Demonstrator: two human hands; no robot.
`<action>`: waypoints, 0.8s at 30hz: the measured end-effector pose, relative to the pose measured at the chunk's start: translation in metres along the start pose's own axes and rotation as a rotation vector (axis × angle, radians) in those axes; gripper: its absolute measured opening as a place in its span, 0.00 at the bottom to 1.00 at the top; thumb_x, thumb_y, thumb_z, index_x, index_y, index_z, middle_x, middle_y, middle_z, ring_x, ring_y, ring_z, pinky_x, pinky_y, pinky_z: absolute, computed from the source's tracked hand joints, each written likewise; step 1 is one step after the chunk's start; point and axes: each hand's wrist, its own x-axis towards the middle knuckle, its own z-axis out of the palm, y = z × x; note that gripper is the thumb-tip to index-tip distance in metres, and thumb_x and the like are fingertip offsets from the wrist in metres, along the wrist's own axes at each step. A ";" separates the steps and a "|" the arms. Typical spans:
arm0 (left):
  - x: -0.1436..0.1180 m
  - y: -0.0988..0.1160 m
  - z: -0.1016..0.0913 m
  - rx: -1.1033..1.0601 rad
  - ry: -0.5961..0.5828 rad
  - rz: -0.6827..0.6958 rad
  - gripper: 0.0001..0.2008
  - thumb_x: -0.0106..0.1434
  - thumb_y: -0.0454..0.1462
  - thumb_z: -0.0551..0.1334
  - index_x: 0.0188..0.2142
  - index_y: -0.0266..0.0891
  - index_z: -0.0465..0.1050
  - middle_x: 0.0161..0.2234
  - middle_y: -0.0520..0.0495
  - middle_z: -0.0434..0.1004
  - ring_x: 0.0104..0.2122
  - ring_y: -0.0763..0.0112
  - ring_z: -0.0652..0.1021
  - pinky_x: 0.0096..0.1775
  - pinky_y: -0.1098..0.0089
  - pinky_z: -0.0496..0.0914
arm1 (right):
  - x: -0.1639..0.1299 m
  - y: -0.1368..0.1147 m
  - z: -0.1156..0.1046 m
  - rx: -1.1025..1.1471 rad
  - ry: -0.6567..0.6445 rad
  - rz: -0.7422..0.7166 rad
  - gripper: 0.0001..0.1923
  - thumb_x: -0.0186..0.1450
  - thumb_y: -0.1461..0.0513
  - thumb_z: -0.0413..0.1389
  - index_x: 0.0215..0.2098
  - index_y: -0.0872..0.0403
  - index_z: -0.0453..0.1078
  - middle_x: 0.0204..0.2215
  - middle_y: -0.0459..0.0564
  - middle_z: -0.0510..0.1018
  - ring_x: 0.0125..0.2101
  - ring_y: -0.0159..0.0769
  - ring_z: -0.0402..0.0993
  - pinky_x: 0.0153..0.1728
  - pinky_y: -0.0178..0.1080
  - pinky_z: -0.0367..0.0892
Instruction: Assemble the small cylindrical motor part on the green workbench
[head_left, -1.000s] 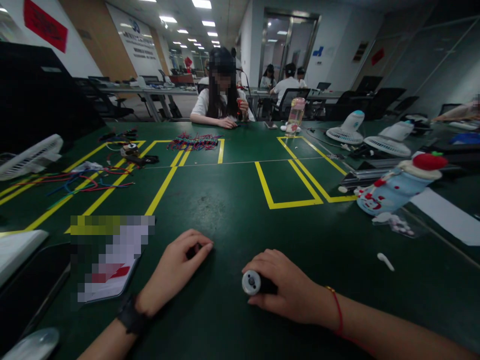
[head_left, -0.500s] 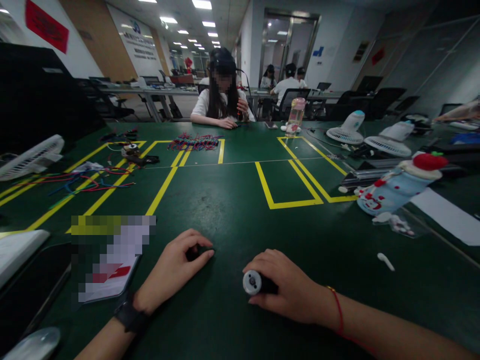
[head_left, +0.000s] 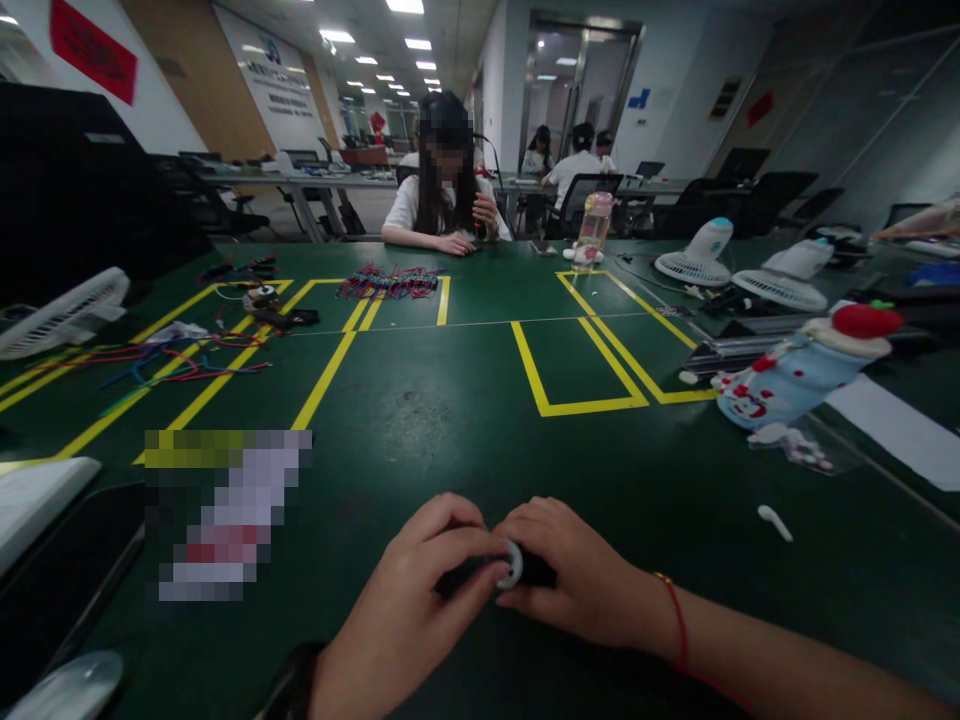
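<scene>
Right hand: low on the green table, fingers closed round a small black cylinder with a white round end cap; a red string sits on the wrist.

Left hand: pressed against the right one, fingertips pinched at the white cap (whether it holds a small part of its own cannot be told). A black wristband shows at the picture's lower edge.

Near the hands: a blurred-out card or booklet to the left, a dark flat slab beyond it, a grey rounded thing in the corner. To the right, a small white piece lies alone, well apart.

Further out: a pale blue stuffed figure with a red cap lying tilted on the right; white paper beside it; two white desk fans behind; another fan at far left. Loose red and blue wires on the left, a bundle of coloured wires at the far side.

Surface: dark green, marked with yellow tape rectangles.

Containers: a clear bottle with a pink lid upright at the far edge (contents not clear).

Room: open office with ceiling lights; a person seated opposite, others at desks behind.
</scene>
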 end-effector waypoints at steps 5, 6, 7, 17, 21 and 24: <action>-0.004 -0.004 -0.009 -0.013 0.068 0.041 0.10 0.66 0.30 0.61 0.41 0.46 0.76 0.36 0.50 0.68 0.36 0.69 0.73 0.36 0.71 0.69 | -0.002 -0.001 -0.001 0.002 0.005 -0.007 0.17 0.61 0.56 0.61 0.47 0.50 0.67 0.42 0.45 0.74 0.40 0.37 0.66 0.41 0.40 0.57; -0.005 -0.006 -0.012 -0.003 0.068 0.042 0.10 0.66 0.30 0.61 0.41 0.46 0.76 0.37 0.51 0.68 0.37 0.69 0.73 0.36 0.71 0.69 | -0.002 -0.001 -0.001 0.001 0.006 -0.006 0.17 0.61 0.56 0.61 0.47 0.50 0.67 0.42 0.46 0.74 0.41 0.37 0.66 0.42 0.40 0.57; -0.006 -0.009 -0.014 0.011 0.061 0.041 0.09 0.66 0.30 0.61 0.41 0.47 0.76 0.37 0.51 0.68 0.37 0.69 0.73 0.37 0.71 0.69 | -0.002 0.000 -0.001 0.001 0.007 -0.003 0.18 0.61 0.56 0.61 0.47 0.50 0.67 0.42 0.46 0.74 0.41 0.37 0.66 0.42 0.40 0.57; -0.007 -0.042 -0.013 0.263 -0.225 -0.005 0.05 0.64 0.35 0.64 0.37 0.48 0.78 0.36 0.51 0.73 0.38 0.65 0.73 0.40 0.65 0.66 | -0.003 0.001 -0.002 0.018 0.007 0.004 0.19 0.61 0.55 0.62 0.49 0.50 0.67 0.43 0.46 0.74 0.41 0.37 0.66 0.44 0.41 0.58; -0.006 -0.041 -0.017 0.236 -0.216 -0.020 0.06 0.65 0.36 0.63 0.40 0.48 0.78 0.38 0.50 0.73 0.39 0.64 0.74 0.41 0.66 0.67 | -0.003 0.001 -0.003 0.022 0.002 0.005 0.20 0.61 0.55 0.62 0.49 0.50 0.67 0.43 0.46 0.74 0.42 0.37 0.66 0.44 0.41 0.58; -0.005 -0.047 -0.026 0.199 -0.169 -0.055 0.07 0.66 0.38 0.62 0.42 0.48 0.77 0.40 0.49 0.73 0.40 0.64 0.74 0.41 0.66 0.69 | -0.002 0.001 -0.005 0.029 -0.003 0.002 0.19 0.61 0.55 0.61 0.49 0.50 0.67 0.44 0.47 0.75 0.42 0.37 0.67 0.44 0.41 0.58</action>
